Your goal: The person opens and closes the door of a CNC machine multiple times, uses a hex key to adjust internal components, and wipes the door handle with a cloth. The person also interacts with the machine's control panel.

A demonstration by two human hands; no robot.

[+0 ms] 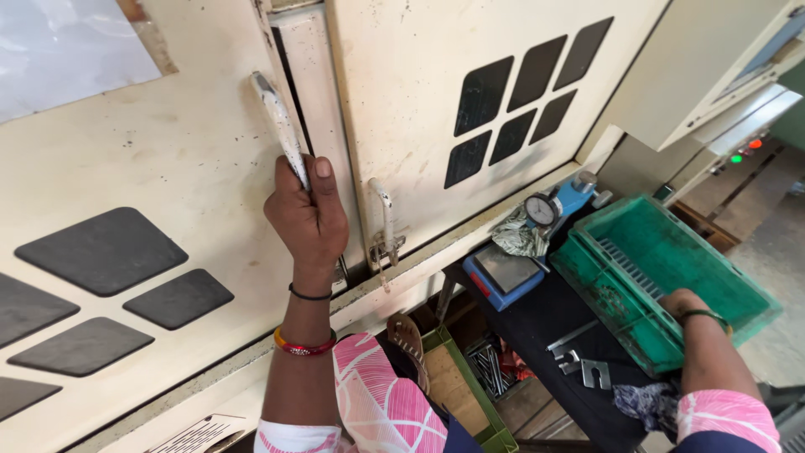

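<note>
The view is filled by the cream sliding doors [168, 168] of a large machine enclosure, marked with dark rounded panels; the left door is met by the right door [419, 101] along a narrow dark seam, so the two leaves appear nearly closed. A long pale bar handle [278, 122] is mounted upright at the left door's edge, where a pull along the track is best applied. The handle's lower end is gripped by the left hand [309, 220], fingers wrapped around it and thumb laid up along the bar, the arm raised from below. A smaller bent handle [384, 220] is fixed to the right door, just beside the seam and untouched.

To the right, a dark tabletop [545, 323] is set close to the machine, so that parts and gauges are kept within reach. A green plastic crate [662, 268] is rested on it, tilted toward the person; its near rim is held by the right hand [689, 309], fingers curled over the edge, seemingly to steady it. Beside the crate a blue weighing scale [506, 275] is placed, and behind it a dial gauge [543, 210] on a blue stand. Small metal brackets [583, 367] are left loose on the tabletop near the crate.
</note>
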